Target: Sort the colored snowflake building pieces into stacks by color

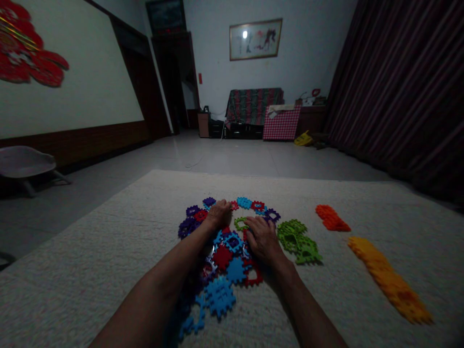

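Observation:
A heap of flat plastic puzzle tiles in blue, red and purple lies on the pale carpet in front of me. My left hand reaches into the far side of the heap, fingers curled down onto the tiles beside purple pieces. My right hand rests palm down on the tiles with fingers bent, beside a green outline tile. What either hand grips is hidden under the fingers.
Sorted groups lie to the right: green tiles, orange tiles and a row of yellow tiles. A low grey seat stands at the left wall. Cabinets and covered furniture stand at the far wall; dark curtains hang on the right.

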`<action>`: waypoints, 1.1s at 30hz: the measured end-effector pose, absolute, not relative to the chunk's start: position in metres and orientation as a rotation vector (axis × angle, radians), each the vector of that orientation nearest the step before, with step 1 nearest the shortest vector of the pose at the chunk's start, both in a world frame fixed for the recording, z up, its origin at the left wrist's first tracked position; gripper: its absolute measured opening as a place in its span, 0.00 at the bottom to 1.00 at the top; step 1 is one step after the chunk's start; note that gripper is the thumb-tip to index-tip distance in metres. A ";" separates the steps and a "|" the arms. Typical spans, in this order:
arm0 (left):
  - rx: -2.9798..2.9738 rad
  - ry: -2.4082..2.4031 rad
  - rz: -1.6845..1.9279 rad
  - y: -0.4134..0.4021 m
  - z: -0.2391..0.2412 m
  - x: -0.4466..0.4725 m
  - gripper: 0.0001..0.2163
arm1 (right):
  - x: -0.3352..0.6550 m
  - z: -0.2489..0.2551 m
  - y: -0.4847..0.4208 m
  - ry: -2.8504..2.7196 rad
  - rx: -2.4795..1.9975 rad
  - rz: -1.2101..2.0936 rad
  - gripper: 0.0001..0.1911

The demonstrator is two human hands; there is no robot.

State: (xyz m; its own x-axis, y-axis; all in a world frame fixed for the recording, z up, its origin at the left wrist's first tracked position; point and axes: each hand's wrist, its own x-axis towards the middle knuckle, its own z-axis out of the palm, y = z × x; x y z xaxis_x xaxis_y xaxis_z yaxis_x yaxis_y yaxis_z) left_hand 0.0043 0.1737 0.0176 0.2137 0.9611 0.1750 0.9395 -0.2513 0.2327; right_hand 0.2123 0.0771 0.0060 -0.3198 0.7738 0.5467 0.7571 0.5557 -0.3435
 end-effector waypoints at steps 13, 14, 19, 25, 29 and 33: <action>2.175 1.753 0.559 0.159 0.042 0.044 0.11 | 0.211 -0.003 0.087 -1.937 -1.279 0.059 0.17; 2.185 1.740 0.526 0.156 0.041 0.047 0.09 | 0.211 -0.005 0.088 -1.938 -1.273 0.058 0.17; 2.199 1.785 0.394 0.146 0.039 0.054 0.06 | 0.212 -0.011 0.090 -1.914 -1.254 0.039 0.17; 2.191 1.878 0.448 0.139 0.047 0.058 0.13 | 0.212 -0.011 0.096 -1.747 -1.219 0.075 0.19; 2.263 1.760 0.672 0.131 0.052 0.067 0.15 | 0.212 -0.011 0.098 -1.680 -1.256 0.148 0.23; 2.231 1.453 0.718 0.129 0.061 0.063 0.14 | 0.214 -0.011 0.099 -1.631 -1.255 0.217 0.22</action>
